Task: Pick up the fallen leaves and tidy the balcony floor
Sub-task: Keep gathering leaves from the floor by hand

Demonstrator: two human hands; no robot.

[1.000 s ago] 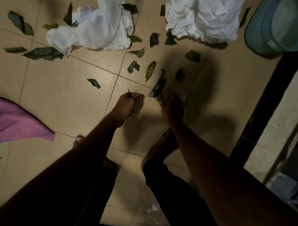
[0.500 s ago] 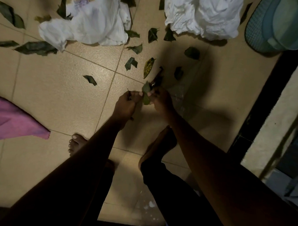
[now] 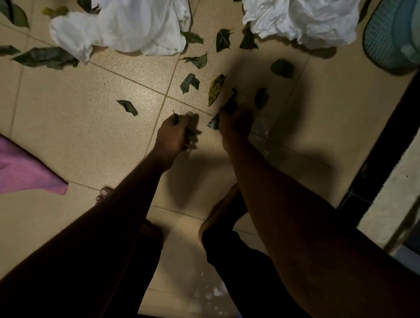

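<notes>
right hand (image 3: pixel 236 123) pulled away, left hand (image 3: pixel 173 136) clutching leaves (image 3: pixel 192 135)

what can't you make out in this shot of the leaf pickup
Head view, left hand: curled fingers hide how many dark green leaves it grips.
Head view, right hand: blur and shadow hide its fingers.
Head view, teal mesh basket: cut off by top and right edges.

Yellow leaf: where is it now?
Head view, upper centre: the yellow leaf lies on the floor just beyond the right hand, with a curled green leaf to its left.
</notes>
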